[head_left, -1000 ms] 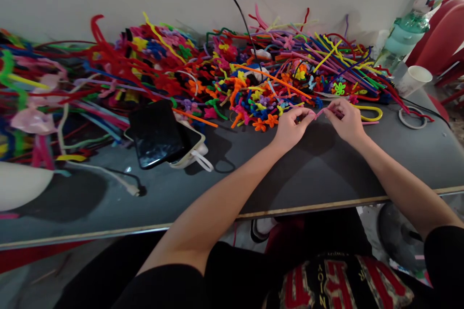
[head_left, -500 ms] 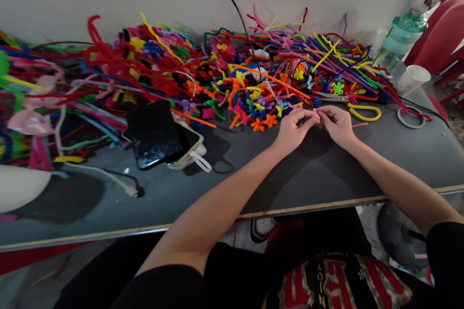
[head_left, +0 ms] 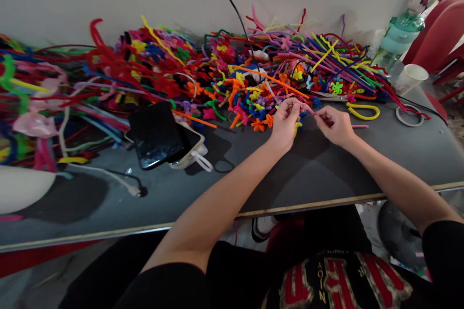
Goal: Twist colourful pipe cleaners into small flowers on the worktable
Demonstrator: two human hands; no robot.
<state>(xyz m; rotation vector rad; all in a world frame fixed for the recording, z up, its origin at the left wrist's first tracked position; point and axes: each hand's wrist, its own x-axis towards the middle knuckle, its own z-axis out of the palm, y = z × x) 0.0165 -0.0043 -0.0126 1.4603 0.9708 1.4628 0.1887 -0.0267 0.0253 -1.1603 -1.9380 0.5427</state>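
Observation:
A short pink pipe cleaner (head_left: 306, 107) stretches between my two hands, just in front of the colourful heap. My left hand (head_left: 285, 120) pinches its bent or twisted end, which the fingers partly cover. At the other end, the fingertips of my right hand (head_left: 334, 124) are closed on the pink strand. Pipe-cleaner flowers lie close by my left hand, an orange flower (head_left: 258, 124) among them. To the right of my right hand rests a yellow pipe-cleaner loop (head_left: 363, 111). Scissors (head_left: 329, 97) lie behind it, partly buried in the heap.
Loose pipe cleaners (head_left: 337, 60) are piled along the wall. Left of my arms are a black phone (head_left: 156, 136), a white case and a cable end (head_left: 132, 189). A paper cup (head_left: 412, 79), a green bottle (head_left: 400, 38) and a grey ring (head_left: 409, 117) stand or lie at the right.
My hands have moved apart from nearly touching, and a length of pink pipe cleaner now shows between them. The left hand has turned more upright.

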